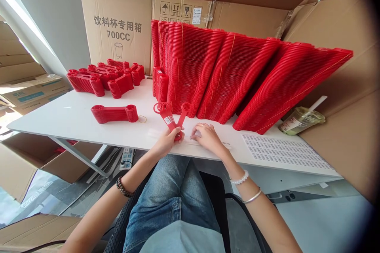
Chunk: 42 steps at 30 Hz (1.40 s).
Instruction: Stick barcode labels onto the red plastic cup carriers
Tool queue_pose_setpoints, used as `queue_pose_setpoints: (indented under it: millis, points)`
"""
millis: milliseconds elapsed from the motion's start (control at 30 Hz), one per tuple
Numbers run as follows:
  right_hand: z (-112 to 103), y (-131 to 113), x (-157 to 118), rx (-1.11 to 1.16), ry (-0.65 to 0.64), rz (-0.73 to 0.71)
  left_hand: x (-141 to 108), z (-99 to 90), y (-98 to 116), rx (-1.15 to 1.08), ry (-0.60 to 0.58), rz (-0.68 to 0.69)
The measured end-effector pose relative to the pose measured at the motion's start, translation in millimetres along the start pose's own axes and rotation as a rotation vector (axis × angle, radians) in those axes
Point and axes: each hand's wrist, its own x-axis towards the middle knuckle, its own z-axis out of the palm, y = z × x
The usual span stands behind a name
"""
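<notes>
In my left hand [169, 140] is a small fan of flat red plastic strips [165, 112] with ringed ends, gripped between thumb and fingers. A white barcode label [168, 120] sits on one strip, and another strip leans apart to the right. My right hand [207, 137] is just to the right, low over the table, its thumb and fingertips drawn together. Whatever it may pinch is too small to make out. Beneath both hands lies a clear, see-through sheet [192, 141]. A neat stack of the same red strips [114, 114] rests to the left, beside a rubber band [142, 119].
Tall banded stacks of red strips [208, 71] lean against cardboard [115, 4] behind. More short stacks [118, 83] stand back left. A label sheet [285, 152] lies right, near a tilted cup [303, 120] with a straw. A power strip [127, 159] is below the white table [71, 114].
</notes>
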Motion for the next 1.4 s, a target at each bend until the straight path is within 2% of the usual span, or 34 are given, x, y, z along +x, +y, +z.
queue_pose_setpoints:
  millis: [200,400,600,667,733,800,867,1000,1133,1233,1400]
  points:
    - [-4.0,16.5,-4.9,0.078,0.166,0.042,-0.9,2.0,1.5,-0.003,0.021,-0.006]
    - [1.3,6.5,-16.6,0.083,0.097,0.022,-1.2,3.5,1.5,-0.003,0.030,-0.003]
    - [4.8,0.5,-15.8,0.118,0.139,0.009,-1.4,3.7,2.7,0.022,0.025,0.001]
    - [-1.8,0.0,-16.5,0.144,0.205,0.013,-0.4,3.6,2.4,0.049,0.029,-0.003]
    - [-13.5,-3.4,-18.3,0.203,0.337,0.024,0.3,3.9,1.9,0.071,0.032,0.001]
    - [-28.5,-11.6,-20.3,0.342,0.475,0.010,-0.8,5.0,1.6,0.117,0.024,0.017]
    - [-44.0,-24.2,-21.2,0.514,0.516,-0.035,-5.0,7.3,2.6,0.196,-0.004,0.031]
    - [-68.4,-51.8,-18.4,0.657,0.336,-0.092,-22.4,15.8,11.4,0.300,-0.136,0.064]
    - [-84.7,-65.7,-16.3,0.667,0.181,-0.037,-40.2,23.8,25.1,0.271,-0.277,0.088]
    - [-94.8,-68.8,-17.2,0.684,0.093,0.001,-44.8,24.4,31.2,0.223,-0.327,0.087]
    - [-104.5,-74.6,-18.1,0.721,0.021,0.085,-42.8,19.3,31.3,0.261,-0.374,0.097]
